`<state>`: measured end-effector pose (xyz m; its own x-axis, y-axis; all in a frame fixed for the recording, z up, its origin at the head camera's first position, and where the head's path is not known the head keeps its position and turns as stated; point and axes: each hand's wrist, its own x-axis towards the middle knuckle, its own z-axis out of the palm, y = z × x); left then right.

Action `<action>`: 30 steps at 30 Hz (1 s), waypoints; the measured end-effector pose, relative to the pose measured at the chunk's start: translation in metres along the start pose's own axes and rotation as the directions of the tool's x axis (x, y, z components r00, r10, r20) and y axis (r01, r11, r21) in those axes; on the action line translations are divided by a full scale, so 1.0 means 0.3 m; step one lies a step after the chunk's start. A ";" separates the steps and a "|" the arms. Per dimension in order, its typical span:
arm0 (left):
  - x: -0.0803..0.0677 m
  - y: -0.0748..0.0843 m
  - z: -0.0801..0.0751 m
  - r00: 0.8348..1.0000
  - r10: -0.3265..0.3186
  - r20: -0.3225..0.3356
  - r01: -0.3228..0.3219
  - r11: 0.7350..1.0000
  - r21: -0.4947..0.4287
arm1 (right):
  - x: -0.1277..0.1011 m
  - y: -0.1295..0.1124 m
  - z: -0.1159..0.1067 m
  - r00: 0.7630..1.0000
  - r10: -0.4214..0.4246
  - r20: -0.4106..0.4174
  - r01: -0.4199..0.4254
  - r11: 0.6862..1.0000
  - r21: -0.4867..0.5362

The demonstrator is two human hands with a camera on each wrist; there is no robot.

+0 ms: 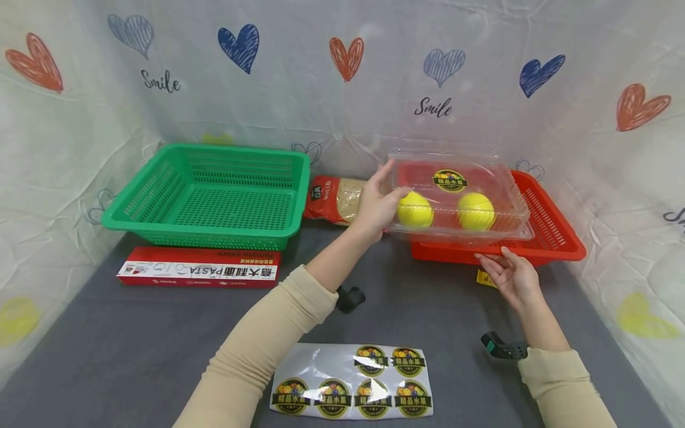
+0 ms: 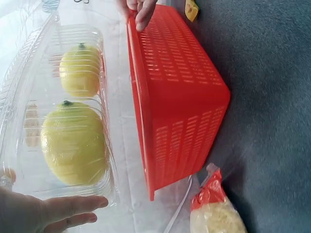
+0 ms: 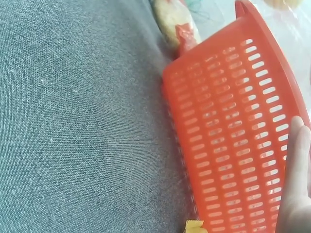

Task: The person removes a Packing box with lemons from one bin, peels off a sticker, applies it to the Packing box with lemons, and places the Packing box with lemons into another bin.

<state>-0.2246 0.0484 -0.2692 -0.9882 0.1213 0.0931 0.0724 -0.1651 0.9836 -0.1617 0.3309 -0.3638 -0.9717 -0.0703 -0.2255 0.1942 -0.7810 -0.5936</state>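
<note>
My left hand [image 1: 373, 202] grips the left end of a clear plastic fruit box [image 1: 455, 229] above the red basket [image 1: 543, 223]. Through its walls show two yellow lemon-like fruits [image 1: 476, 211], and a round black-and-gold sticker [image 1: 450, 180] is on the lid. In the left wrist view, a gap separates the box from the basket's rim, and the thumb is hidden. My right hand [image 1: 512, 278] holds the basket's front rim, its fingers [image 2: 143, 19] lying over the edge in that same view.
To the left stands a green basket [image 1: 230, 205], with a red pasta box [image 1: 198, 267] lying before it. A red-and-clear bag [image 1: 334, 199] lies between the baskets. Near me is a sticker sheet [image 1: 321, 362]. A small yellow item [image 1: 486, 278] sits by the red basket.
</note>
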 end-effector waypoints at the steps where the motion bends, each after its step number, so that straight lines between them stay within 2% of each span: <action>1: 0.007 -0.002 0.011 1.000 0.000 -0.001 0.000 1.000 -0.009 | 0.001 0.000 0.000 1.000 0.000 0.004 0.000 1.000 0.003; 8: 0.057 -0.040 0.085 0.999 0.000 -0.033 -0.003 0.996 -0.092 | 0.010 -0.001 0.000 1.000 0.005 0.016 -0.005 1.000 0.022; 15: 0.083 -0.076 0.166 0.999 0.004 -0.039 -0.008 0.994 -0.110 | 0.009 -0.002 -0.006 1.000 0.004 0.001 -0.004 0.999 0.031; 20: 0.093 -0.109 0.198 0.997 0.007 -0.075 -0.012 0.998 -0.058 | 0.011 -0.002 -0.011 1.000 0.000 0.006 0.000 1.000 0.029; 25: 0.095 -0.141 0.208 0.994 0.009 -0.107 -0.009 1.000 0.003 | 0.010 0.000 -0.013 1.000 0.002 0.004 -0.002 1.000 0.026; 30: 0.100 -0.158 0.205 0.995 0.032 -0.093 -0.028 0.999 0.039 | 0.009 -0.001 -0.011 1.000 0.005 0.002 -0.005 1.000 0.013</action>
<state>-0.2493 0.1199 -0.3034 -0.9936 0.0247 0.1098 0.1057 -0.1304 0.9858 -0.1639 0.3329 -0.3668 -0.9709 -0.0754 -0.2274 0.1977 -0.7883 -0.5827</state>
